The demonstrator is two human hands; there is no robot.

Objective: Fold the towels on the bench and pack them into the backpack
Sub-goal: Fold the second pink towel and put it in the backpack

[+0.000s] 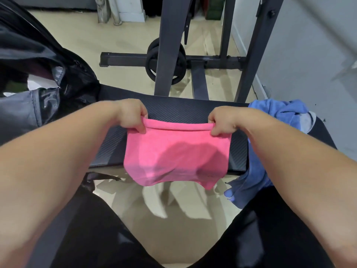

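A pink towel (176, 153), folded over at its top edge, lies across the black padded bench (177, 111) with its lower part hanging over the near edge. My left hand (133, 115) pinches its top left corner. My right hand (224, 120) pinches the top right corner. A crumpled blue towel (280, 113) lies on the bench to the right and drapes down past my right forearm. The black backpack (44, 84) stands open at the left end of the bench.
Dark metal uprights of a weight rack (166, 45) rise behind the bench, with a black weight plate (166, 60) on the floor frame. A white wall (309, 45) is at the right. My legs in black trousers fill the bottom corners.
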